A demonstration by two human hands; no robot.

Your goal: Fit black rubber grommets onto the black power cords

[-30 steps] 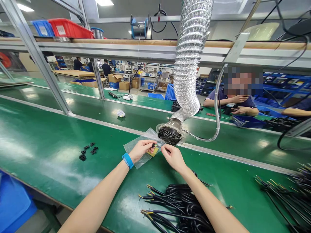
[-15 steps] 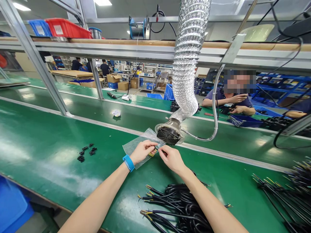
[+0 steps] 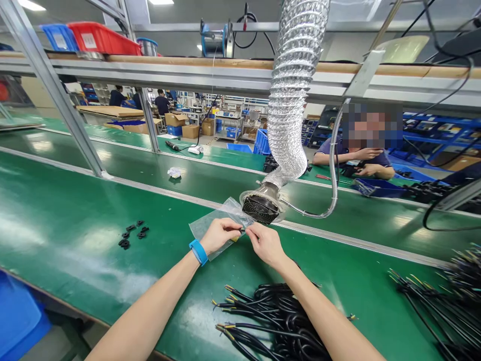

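My left hand (image 3: 220,235), with a blue band at its wrist, pinches a small black part (image 3: 242,230) just below the fan of an extraction duct. From the other side my right hand (image 3: 266,245) has its thumb and fingers closed at the same part; its exact shape is mostly hidden by the fingertips. Under my left hand lies a clear plastic bag (image 3: 203,226), with something yellow showing by the fingers. Below my right forearm a bundle of black cables (image 3: 278,306) with stripped, coloured wire ends rests on the green bench. Several small black pieces (image 3: 131,234) lie to the left.
The round fan head (image 3: 260,208) on the silver duct (image 3: 287,100) hangs right above my hands. More cables (image 3: 424,301) lie at the right. A crumpled white piece (image 3: 174,173) sits on the green strip beyond the metal rail. A co-worker (image 3: 353,160) sits across.
The crumpled white piece has shifted left along the green strip. My hands stay in nearly the same place, with a little more of the black part showing between the fingertips.
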